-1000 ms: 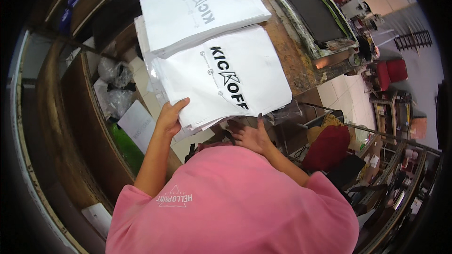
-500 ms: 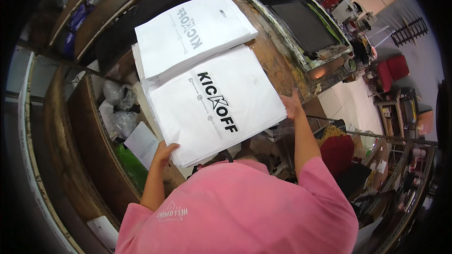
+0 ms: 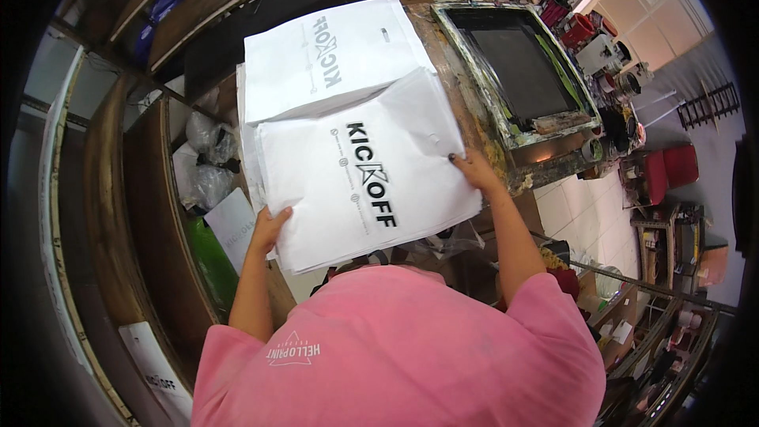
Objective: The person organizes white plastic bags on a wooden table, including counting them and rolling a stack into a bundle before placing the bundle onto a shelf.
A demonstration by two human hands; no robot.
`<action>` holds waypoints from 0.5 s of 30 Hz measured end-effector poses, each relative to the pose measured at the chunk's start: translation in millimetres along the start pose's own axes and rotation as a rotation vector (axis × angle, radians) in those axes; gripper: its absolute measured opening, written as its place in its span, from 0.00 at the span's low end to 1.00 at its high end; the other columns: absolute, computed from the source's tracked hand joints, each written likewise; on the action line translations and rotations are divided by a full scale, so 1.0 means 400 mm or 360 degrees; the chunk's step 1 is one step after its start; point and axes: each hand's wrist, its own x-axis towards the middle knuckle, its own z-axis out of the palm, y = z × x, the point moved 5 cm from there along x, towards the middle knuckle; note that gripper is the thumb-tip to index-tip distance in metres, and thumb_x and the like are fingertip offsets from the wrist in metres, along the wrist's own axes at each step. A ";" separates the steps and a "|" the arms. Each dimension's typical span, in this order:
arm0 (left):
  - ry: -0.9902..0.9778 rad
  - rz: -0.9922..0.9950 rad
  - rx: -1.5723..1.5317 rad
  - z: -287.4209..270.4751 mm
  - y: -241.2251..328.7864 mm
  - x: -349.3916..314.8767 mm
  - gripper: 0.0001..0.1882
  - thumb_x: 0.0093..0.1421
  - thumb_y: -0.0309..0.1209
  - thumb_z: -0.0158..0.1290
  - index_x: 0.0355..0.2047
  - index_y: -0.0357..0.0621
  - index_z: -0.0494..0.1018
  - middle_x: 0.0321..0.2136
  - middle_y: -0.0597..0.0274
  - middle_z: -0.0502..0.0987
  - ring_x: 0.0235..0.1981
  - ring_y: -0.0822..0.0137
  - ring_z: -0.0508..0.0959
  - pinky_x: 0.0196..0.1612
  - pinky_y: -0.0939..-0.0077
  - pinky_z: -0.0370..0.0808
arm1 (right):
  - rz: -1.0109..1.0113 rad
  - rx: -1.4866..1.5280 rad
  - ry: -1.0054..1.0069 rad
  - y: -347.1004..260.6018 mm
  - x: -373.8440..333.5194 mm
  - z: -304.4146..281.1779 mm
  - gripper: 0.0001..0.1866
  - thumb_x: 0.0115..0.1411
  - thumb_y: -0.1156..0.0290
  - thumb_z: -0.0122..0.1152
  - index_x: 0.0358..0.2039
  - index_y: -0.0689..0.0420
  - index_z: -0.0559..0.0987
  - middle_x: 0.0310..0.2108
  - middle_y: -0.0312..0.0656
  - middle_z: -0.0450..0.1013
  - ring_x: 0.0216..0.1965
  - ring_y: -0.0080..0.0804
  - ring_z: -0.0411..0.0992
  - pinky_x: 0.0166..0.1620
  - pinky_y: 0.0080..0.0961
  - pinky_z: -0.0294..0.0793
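A stack of white bags (image 3: 316, 213) with bold black lettering lies nearest to me, its top sheet slightly buckled. My left hand (image 3: 270, 229) grips the stack's left edge, thumb on top and the other fingers mostly hidden beneath. On the opposite edge, my right hand (image 3: 476, 171) pinches the bags, its dark-tipped thumb resting on the upper surface. Just beyond sits a second pile of white bags (image 3: 273, 51), whose print looks paler and grey, with a small handle slot. The near stack's far edge meets or overlaps this pile.
At the far right, a paint-stained screen printing frame (image 3: 589, 130) rests on a stained wooden table (image 3: 439, 39). Pots and cans (image 3: 581, 30) crowd behind it. Wooden shelves (image 3: 107, 190) run along the left, with clear plastic bags (image 3: 212, 142) beside them. A red chair (image 3: 668, 168) stands right.
My right hand has shifted farther up the right edge, its thumb now over the bags. My left hand has moved slightly away from me. The top bag has become buckled.
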 end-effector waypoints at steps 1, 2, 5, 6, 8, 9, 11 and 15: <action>0.0032 0.0046 -0.0039 0.042 -0.015 0.009 0.24 0.63 0.30 0.62 0.57 0.31 0.72 0.48 0.52 0.81 0.43 0.60 0.83 0.47 0.66 0.81 | -0.0046 0.0007 0.0067 0.023 0.011 -0.038 0.23 0.66 0.60 0.63 0.54 0.64 0.79 0.44 0.49 0.81 0.43 0.38 0.78 0.48 0.35 0.76; 0.0064 0.0092 -0.0077 0.071 -0.023 0.023 0.24 0.63 0.30 0.62 0.57 0.31 0.72 0.48 0.52 0.81 0.43 0.61 0.83 0.48 0.67 0.81 | -0.0092 0.0015 0.0134 0.043 0.025 -0.071 0.23 0.67 0.60 0.63 0.54 0.64 0.78 0.43 0.47 0.82 0.41 0.33 0.78 0.46 0.33 0.77; 0.0039 -0.0035 0.0043 0.092 -0.082 0.052 0.25 0.62 0.28 0.62 0.58 0.30 0.71 0.49 0.52 0.81 0.46 0.61 0.82 0.50 0.66 0.80 | -0.0142 -0.0322 -0.0089 0.038 0.029 -0.075 0.22 0.67 0.61 0.62 0.54 0.65 0.78 0.45 0.49 0.81 0.45 0.38 0.79 0.50 0.35 0.76; 0.0026 -0.0081 0.0053 0.096 -0.079 0.056 0.26 0.61 0.27 0.62 0.58 0.30 0.71 0.49 0.52 0.81 0.46 0.61 0.82 0.51 0.66 0.79 | -0.0141 -0.0336 -0.0179 0.036 0.029 -0.075 0.22 0.67 0.61 0.62 0.54 0.65 0.78 0.46 0.50 0.81 0.45 0.39 0.79 0.51 0.35 0.76; 0.0007 -0.0104 0.0065 0.102 -0.073 0.049 0.26 0.61 0.27 0.62 0.58 0.30 0.71 0.49 0.51 0.81 0.46 0.61 0.82 0.51 0.66 0.79 | -0.0144 -0.0364 -0.0076 0.029 0.030 -0.073 0.21 0.68 0.61 0.60 0.52 0.65 0.79 0.45 0.55 0.81 0.46 0.46 0.79 0.52 0.39 0.76; 0.0001 -0.0138 0.0030 0.100 -0.074 0.046 0.25 0.61 0.27 0.62 0.58 0.30 0.71 0.48 0.51 0.81 0.46 0.61 0.82 0.51 0.66 0.79 | -0.0144 -0.0371 -0.0018 0.037 0.028 -0.068 0.20 0.68 0.61 0.59 0.52 0.65 0.79 0.45 0.57 0.81 0.46 0.49 0.79 0.52 0.40 0.76; -0.0060 -0.0155 0.0000 0.114 -0.054 0.075 0.25 0.62 0.27 0.62 0.58 0.30 0.71 0.48 0.51 0.81 0.46 0.61 0.82 0.50 0.66 0.79 | 0.0014 -0.0944 0.0102 0.096 0.032 -0.071 0.18 0.68 0.63 0.55 0.50 0.64 0.79 0.43 0.60 0.80 0.45 0.55 0.79 0.50 0.45 0.76; 0.0011 -0.0167 -0.0036 0.085 -0.099 0.063 0.25 0.62 0.28 0.61 0.58 0.30 0.71 0.49 0.50 0.81 0.45 0.60 0.82 0.50 0.66 0.79 | -0.0022 -0.1222 0.0204 -0.080 -0.035 0.048 0.16 0.69 0.68 0.45 0.45 0.64 0.78 0.42 0.61 0.79 0.42 0.63 0.79 0.46 0.54 0.77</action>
